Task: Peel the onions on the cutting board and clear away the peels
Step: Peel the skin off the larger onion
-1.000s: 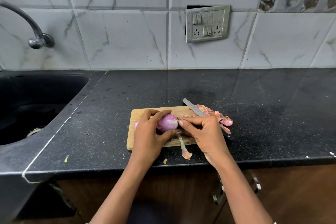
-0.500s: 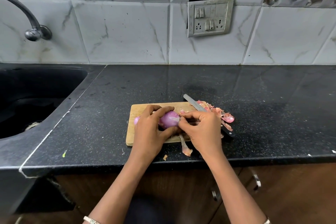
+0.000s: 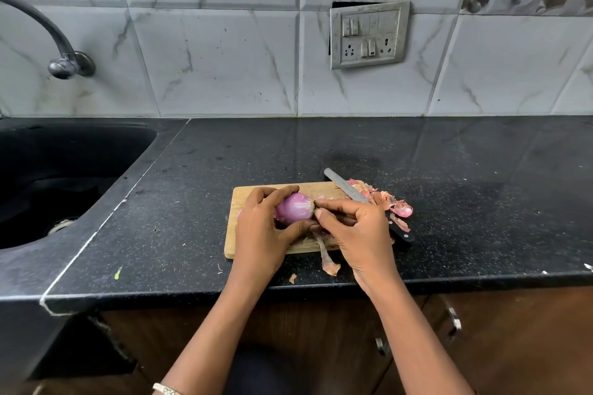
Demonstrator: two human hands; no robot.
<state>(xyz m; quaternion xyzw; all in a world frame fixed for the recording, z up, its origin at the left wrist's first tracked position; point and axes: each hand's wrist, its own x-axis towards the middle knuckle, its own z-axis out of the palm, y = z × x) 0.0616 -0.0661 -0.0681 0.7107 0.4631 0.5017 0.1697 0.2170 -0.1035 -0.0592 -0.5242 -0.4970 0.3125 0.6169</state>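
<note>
Onion (image 3: pixel 293 208) held in left hand (image 3: pixel 260 231), right hand (image 3: pixel 359 228) pinching its end

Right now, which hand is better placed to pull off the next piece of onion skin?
The right hand: its fingertips pinch at the end of the onion, while the left hand grips it.

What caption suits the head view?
Left hand grips a purple onion over the cutting board while the right hand pinches its end; knife and peels lie to the right.
</note>
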